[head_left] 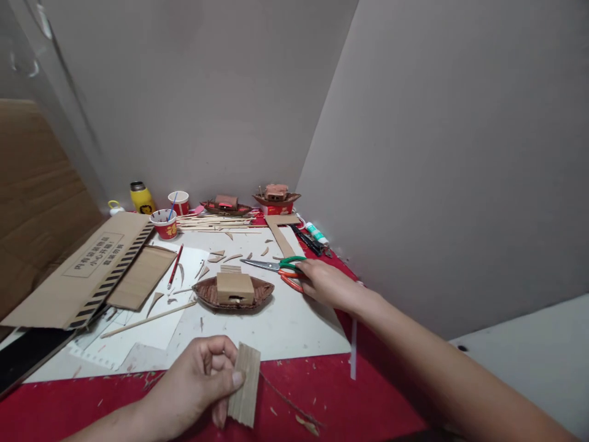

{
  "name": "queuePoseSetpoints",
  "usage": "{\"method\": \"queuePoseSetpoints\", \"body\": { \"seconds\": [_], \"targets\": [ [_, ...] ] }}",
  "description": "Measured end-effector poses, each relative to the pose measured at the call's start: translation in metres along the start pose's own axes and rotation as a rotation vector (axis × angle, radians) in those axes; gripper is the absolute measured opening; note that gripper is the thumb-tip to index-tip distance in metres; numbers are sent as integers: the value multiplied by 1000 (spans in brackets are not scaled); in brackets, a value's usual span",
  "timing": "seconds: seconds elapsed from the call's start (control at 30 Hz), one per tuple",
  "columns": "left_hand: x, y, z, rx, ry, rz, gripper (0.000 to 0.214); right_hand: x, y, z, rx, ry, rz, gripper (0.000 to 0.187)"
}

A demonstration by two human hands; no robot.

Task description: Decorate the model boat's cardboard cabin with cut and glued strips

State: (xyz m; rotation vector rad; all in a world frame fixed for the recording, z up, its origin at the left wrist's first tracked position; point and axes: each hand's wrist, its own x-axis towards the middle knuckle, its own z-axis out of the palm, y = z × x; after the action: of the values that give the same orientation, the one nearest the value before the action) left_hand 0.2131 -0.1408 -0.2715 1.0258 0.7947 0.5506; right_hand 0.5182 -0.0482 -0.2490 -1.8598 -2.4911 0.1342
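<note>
My left hand (202,377) pinches a small piece of ridged cardboard (246,383) between thumb and fingers, above the near part of the table. Over to the right, my right hand (329,283) has its fingers closed at the green and orange handles of a pair of scissors (265,265). The blades point left and look nearly closed; the fingertips are partly hidden. Between the hands stands a small brown model boat (202,291) with a plain cardboard cabin (235,287) on it. A small ridged strip (230,269) lies just behind the cabin.
Cardboard scraps and thin sticks (211,222) lie across the white board (304,331). A large printed cardboard sheet (103,258) and a red pencil (175,267) are at left. Behind stand paper cups (165,228), a yellow bottle (142,199) and two finished-looking boats (276,195). A wall rises at right.
</note>
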Motion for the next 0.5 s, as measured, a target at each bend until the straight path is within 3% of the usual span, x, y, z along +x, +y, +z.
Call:
{"method": "queuePoseSetpoints", "body": {
  "seconds": [0.1,0.3,0.5],
  "targets": [
    [4,-8,1,-36,-31,-33,46,16,3,-1,-54,-89,-9,23],
    [9,-15,-1,-61,-28,-82,50,34,15,1,-119,-244,58,32],
    [8,-9,-1,-54,-17,-50,47,36,17,-4,-113,-259,119,31]
  ]
}}
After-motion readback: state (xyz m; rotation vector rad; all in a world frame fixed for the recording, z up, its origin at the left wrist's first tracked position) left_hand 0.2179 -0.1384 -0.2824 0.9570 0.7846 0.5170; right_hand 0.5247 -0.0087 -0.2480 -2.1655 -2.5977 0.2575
